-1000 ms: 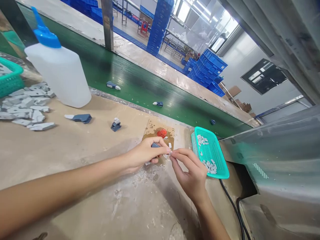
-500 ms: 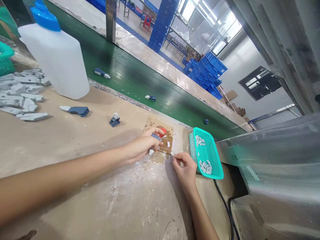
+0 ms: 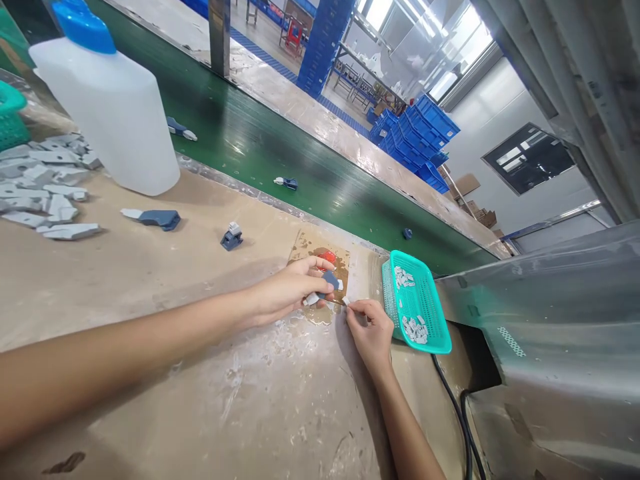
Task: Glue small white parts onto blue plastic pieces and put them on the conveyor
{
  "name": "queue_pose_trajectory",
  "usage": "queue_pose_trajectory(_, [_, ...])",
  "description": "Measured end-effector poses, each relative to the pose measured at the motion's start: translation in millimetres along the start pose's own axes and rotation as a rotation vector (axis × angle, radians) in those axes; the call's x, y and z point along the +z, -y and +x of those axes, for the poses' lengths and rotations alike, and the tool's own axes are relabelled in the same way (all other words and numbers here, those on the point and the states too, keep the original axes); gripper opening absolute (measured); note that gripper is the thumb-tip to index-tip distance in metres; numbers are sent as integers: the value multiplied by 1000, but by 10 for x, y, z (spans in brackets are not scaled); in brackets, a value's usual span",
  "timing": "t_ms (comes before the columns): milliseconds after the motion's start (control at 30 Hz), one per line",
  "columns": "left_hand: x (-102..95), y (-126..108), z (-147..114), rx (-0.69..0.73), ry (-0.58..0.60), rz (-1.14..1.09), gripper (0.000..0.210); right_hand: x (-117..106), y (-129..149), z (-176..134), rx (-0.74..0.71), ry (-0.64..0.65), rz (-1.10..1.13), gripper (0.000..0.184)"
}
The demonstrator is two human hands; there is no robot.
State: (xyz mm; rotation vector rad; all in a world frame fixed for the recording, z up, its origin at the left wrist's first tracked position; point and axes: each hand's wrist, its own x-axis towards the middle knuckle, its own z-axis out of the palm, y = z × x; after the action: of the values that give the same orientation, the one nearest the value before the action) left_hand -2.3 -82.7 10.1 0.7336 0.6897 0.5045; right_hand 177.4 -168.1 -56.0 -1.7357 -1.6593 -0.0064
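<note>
My left hand (image 3: 290, 287) is closed on a dark blue and white plastic part (image 3: 330, 283), held over a wet brown board (image 3: 299, 248). A red round thing (image 3: 327, 257) lies on the board, just beyond my fingers. Between thumb and forefinger, my right hand (image 3: 371, 330) pinches a small white plastic piece (image 3: 346, 301), close to the blue part but apart from it. Right of that hand stands a green plastic basket (image 3: 437, 313) with small white pieces (image 3: 415, 329) in it. Two similar blue and white parts, one long (image 3: 157, 219) and one short (image 3: 231, 237), lie on the table to the left.
A white bottle with a blue cap (image 3: 115, 113) stands at the left beside a heap of grey parts (image 3: 50, 187). Behind the table runs a green conveyor belt (image 3: 240, 140) carrying several blue parts. A metal housing (image 3: 565, 333) and black cables (image 3: 457, 413) are at the right.
My left hand has turned the blue and white part up off the board, so more of it shows. My right hand still pinches its white piece. The parts on the belt have shifted left.
</note>
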Motion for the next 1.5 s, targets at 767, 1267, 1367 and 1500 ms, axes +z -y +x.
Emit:
queue_pose_trajectory(767, [-198,34,188,320,94,426,23,-228,526,314,-165,7,291,15])
queue_pose_trajectory(1267, [31,-93,261,282,-61,176,26,-221,555,392,-280,-78,129,34])
queue_pose_trajectory(1367, [-181,-451,567,532,-188,864,45,-371,209,459,-131,-183,6,32])
queue_pose_trajectory(1500, [-562,-901,1024,360,-249,1762,53,-632,-516,502,75,-31,-308,27])
